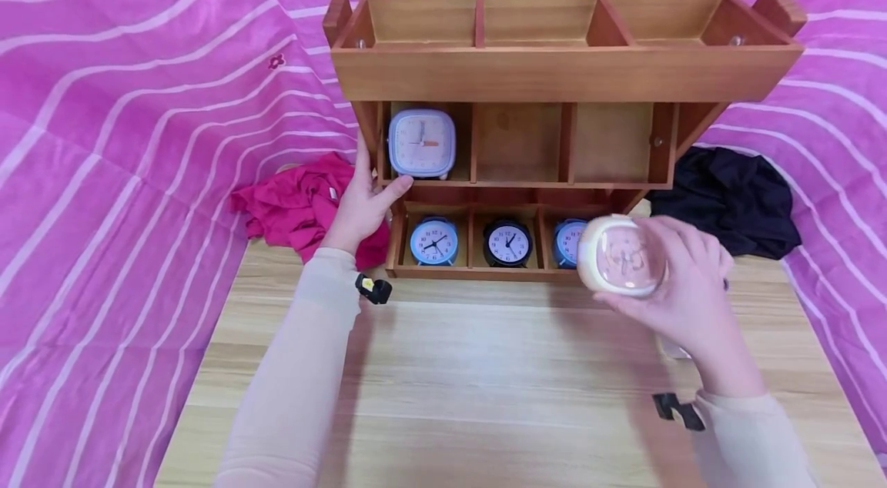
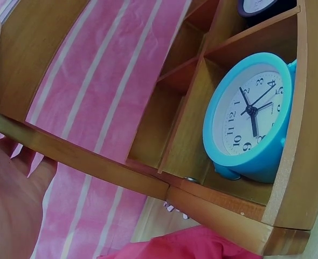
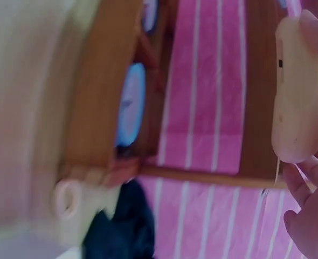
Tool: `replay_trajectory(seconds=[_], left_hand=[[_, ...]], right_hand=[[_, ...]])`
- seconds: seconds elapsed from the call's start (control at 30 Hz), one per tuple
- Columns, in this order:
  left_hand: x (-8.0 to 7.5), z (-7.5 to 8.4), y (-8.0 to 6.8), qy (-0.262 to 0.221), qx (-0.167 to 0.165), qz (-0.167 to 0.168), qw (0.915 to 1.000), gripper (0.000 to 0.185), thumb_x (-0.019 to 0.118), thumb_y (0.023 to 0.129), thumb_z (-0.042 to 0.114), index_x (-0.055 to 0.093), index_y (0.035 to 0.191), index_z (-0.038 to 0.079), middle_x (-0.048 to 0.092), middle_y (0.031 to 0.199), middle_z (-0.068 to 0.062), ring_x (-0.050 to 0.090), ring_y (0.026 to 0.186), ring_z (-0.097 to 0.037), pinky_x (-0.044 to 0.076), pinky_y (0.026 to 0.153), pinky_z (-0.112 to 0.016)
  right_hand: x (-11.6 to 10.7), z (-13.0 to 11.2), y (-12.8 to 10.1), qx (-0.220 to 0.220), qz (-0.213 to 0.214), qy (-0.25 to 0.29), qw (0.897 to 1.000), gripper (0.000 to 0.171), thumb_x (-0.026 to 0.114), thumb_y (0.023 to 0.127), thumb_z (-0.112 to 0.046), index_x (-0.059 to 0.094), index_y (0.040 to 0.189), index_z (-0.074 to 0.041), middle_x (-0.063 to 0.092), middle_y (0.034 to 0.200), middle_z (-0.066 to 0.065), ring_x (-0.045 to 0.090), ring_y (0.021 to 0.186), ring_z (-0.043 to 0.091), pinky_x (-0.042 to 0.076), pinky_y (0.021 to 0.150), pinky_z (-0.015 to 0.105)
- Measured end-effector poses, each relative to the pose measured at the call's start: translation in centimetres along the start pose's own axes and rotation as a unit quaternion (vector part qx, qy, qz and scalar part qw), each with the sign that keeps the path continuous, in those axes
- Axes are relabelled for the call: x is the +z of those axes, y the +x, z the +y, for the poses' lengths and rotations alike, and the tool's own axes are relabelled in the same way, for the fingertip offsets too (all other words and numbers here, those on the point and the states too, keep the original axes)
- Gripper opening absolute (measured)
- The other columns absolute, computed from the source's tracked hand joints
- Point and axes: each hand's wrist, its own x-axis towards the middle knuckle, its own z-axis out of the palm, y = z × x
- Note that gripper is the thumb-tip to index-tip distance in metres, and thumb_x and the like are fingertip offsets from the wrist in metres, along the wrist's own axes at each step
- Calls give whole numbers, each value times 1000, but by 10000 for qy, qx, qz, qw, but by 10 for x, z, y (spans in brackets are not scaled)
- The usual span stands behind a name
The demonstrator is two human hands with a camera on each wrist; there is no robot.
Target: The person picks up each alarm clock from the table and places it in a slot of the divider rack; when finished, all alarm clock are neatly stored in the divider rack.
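Observation:
My right hand (image 1: 696, 284) holds a cream alarm clock (image 1: 624, 257) with a pink face, raised in front of the shelf's lower right. The right wrist view shows the cream clock (image 3: 299, 91) side-on between thumb and fingers. My left hand (image 1: 360, 207) grips the left side of the wooden shelf (image 1: 564, 75), thumb at the front edge of the middle tier. Beside that thumb, a lavender square clock (image 1: 422, 143) stands in the middle tier's left compartment. The bottom tier holds a blue clock (image 1: 434, 242), a black clock (image 1: 508, 243) and another blue clock (image 1: 567, 243), partly hidden by the cream one.
A crimson cloth (image 1: 298, 203) lies left of the shelf, a black cloth (image 1: 728, 199) to its right. Wooden dividers (image 1: 567, 142) split each tier into compartments. Pink striped fabric (image 1: 138, 165) surrounds the light wooden table (image 1: 485, 380).

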Motion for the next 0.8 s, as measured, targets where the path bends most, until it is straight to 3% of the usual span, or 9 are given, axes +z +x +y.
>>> replay_trajectory(seconds=[0.13, 0.33, 0.37, 0.47, 0.5, 0.63, 0.7, 0.73, 0.8], left_hand=[[-1, -1, -2, -5, -79, 15, 10000, 109, 73, 98, 42, -12, 165, 42, 9, 175, 8, 26, 157, -26, 41, 118, -51], [3, -1, -1, -79, -193, 35, 9998, 107, 71, 98, 47, -13, 164, 45, 10, 175, 7, 30, 155, -32, 40, 118, -51], [4, -1, 0, -147, -220, 16, 9996, 107, 71, 98, 47, -13, 164, 46, 11, 175, 7, 40, 149, -38, 45, 114, -53], [5, -3, 1, -147, -218, 44, 9996, 107, 72, 98, 44, -12, 164, 46, 12, 174, 9, 43, 147, -37, 46, 114, -52], [4, -3, 1, -197, -215, 46, 9996, 107, 72, 98, 42, -12, 164, 46, 13, 174, 8, 55, 136, -36, 52, 107, -50], [1, -2, 0, -183, -210, 55, 9996, 107, 73, 98, 41, -12, 164, 46, 11, 174, 9, 62, 124, -33, 59, 92, -46], [0, 0, 0, -184, -206, 37, 9996, 107, 72, 98, 42, -12, 164, 47, 11, 174, 10, 63, 123, -34, 60, 89, -45], [0, 0, 0, -139, -207, 36, 9997, 107, 72, 98, 42, -13, 164, 47, 9, 174, 10, 54, 135, -34, 57, 97, -45], [0, 2, -1, -163, -226, 28, 9996, 108, 73, 98, 41, -13, 164, 46, 10, 174, 10, 57, 132, -37, 59, 92, -46]], right_hand=[[9, -17, 32, -135, 158, 94, 9997, 109, 108, 43, -33, 63, 141, -12, 52, 143, 19, 39, 126, 42, 19, 101, 56], [23, -39, 84, -670, 396, 143, 9969, 106, 106, 49, -39, 62, 143, -16, 55, 140, 15, 39, 126, 40, 20, 106, 53], [25, -42, 92, -747, 399, 120, 9963, 105, 105, 51, -41, 62, 143, -17, 55, 140, 15, 40, 125, 40, 21, 105, 54], [34, -49, 116, -889, 297, -22, 9956, 103, 103, 55, -46, 60, 145, -19, 55, 143, 14, 40, 126, 42, 23, 105, 59], [38, -51, 124, -900, 239, -70, 9956, 103, 102, 56, -48, 60, 145, -20, 54, 144, 13, 40, 127, 42, 24, 106, 61], [54, -57, 147, -858, 109, -246, 9960, 101, 99, 60, -55, 59, 146, -21, 51, 149, 12, 39, 133, 41, 21, 111, 64], [59, -58, 155, -742, 19, -312, 9968, 101, 97, 61, -60, 59, 147, -21, 50, 150, 11, 37, 136, 40, 20, 112, 63], [62, -58, 158, -666, -41, -339, 9972, 101, 96, 62, -62, 58, 147, -21, 49, 151, 10, 36, 137, 39, 19, 112, 63], [65, -59, 162, -504, -207, -393, 9977, 101, 93, 63, -65, 57, 148, -24, 46, 154, 8, 33, 138, 39, 18, 112, 63]])
